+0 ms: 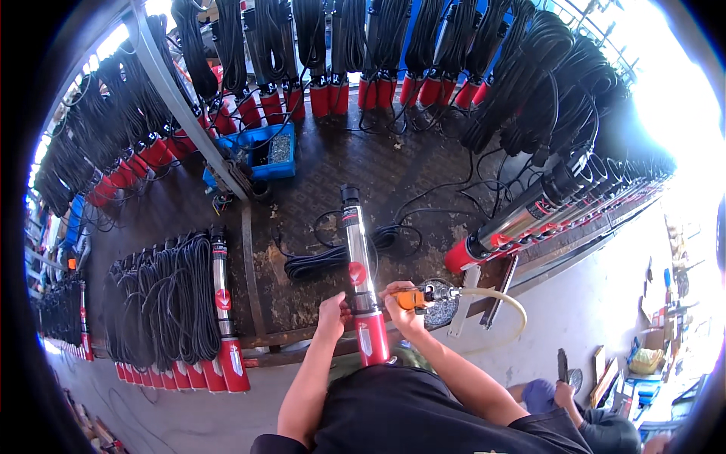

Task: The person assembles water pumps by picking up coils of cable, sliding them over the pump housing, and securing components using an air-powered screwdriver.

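1. Red at its near end, smooth bright steel along its barrel and black at its far tip, the cylindrical pump [353,244] lies between the two hands' fingers; its long axis runs away from the person's waist, tip leaning slightly left.
2. The left hand [333,312] has its fingers curled just beside the barrel; whether they press on it I cannot tell.
3. The right hand [401,306] has its fingers wrapped around an orange power tool [409,300], whose metal fitting leads rightward into a pale, curving hose [522,310].
4. Just right of those fingers, a round dish [452,318] holds small grey pieces.
5. Beyond the left fingers, a black cable coil [318,265] lies on the scuffed dark bench [423,166].
6. Well left of the left fingers, black cable bundles [162,295] hang over a row of red-based pumps.
7. Farther ahead, a blue bin [281,169] contains small grey metal bits.
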Demonstrator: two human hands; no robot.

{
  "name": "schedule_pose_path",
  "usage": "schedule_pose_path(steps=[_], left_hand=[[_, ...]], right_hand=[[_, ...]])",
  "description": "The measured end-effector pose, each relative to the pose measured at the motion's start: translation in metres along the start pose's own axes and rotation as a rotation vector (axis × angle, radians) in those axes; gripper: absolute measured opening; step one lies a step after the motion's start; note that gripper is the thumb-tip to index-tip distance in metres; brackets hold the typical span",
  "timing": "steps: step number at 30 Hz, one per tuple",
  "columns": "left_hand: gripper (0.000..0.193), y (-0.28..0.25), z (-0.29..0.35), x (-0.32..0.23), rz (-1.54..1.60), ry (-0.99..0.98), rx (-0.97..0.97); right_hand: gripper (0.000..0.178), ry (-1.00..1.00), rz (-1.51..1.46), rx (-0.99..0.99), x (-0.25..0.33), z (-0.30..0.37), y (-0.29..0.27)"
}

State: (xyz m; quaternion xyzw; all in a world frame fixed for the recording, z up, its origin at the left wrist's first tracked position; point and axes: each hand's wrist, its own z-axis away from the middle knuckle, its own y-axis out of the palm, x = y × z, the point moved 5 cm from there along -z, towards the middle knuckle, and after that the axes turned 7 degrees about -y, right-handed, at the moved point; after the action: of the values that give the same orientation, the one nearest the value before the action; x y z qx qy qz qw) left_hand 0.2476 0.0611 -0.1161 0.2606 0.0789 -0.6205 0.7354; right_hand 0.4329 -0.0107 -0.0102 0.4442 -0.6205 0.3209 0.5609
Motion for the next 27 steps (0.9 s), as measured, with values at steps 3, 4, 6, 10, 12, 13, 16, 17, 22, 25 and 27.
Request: schedule_pose_path(steps=[3,4,6,10,12,13,16,17,22,25,27], left_hand=[[0.029,0.017,-0.001,-0.015,-0.285,0.041,0.144],[0.031,0.022,-0.001,-0.018,-0.4,0.057,0.166],[0.038,0.034,-0.003,-0.029,-0.633,0.104,0.21],[0.038,0.051,-0.008,-0.028,-0.616,0.21,0.269],[0.041,0.051,-0.005,-0.026,-0.718,0.31,0.131],[0.05,0.043,-0.005,-0.024,-0.871,0.364,-0.014],[0.073,0.055,0.035,-0.018,-1.215,0.396,-0.341],[0.073,0.051,0.038,-0.012,-1.252,0.373,-0.311],[0.033,0.009,0.04,0.013,-0.531,0.337,0.095],[0.02,0.03,0.088,-0.025,-0.204,0.367,0.154],[0.016,0.05,0.098,-0.041,-0.105,0.355,0.224]], right_hand=[[0.025,-0.025,-0.033,-0.002,-0.002,0.001,0.001],[0.025,-0.032,-0.041,0.0,-0.002,0.001,0.0],[0.03,0.019,-0.023,-0.013,0.005,-0.004,-0.001],[0.039,0.093,-0.051,-0.078,0.015,-0.011,-0.017],[0.041,0.1,-0.069,-0.121,0.017,-0.004,-0.026],[0.04,0.078,-0.047,-0.137,0.016,0.001,-0.029],[0.038,0.075,-0.077,-0.221,0.034,0.009,-0.047],[0.038,0.086,-0.058,-0.224,0.037,0.011,-0.052],[0.04,0.03,-0.028,-0.203,0.049,0.014,-0.043],[0.041,-0.038,-0.042,-0.154,0.069,0.005,-0.024],[0.041,-0.123,-0.05,-0.123,0.081,-0.005,-0.015]])
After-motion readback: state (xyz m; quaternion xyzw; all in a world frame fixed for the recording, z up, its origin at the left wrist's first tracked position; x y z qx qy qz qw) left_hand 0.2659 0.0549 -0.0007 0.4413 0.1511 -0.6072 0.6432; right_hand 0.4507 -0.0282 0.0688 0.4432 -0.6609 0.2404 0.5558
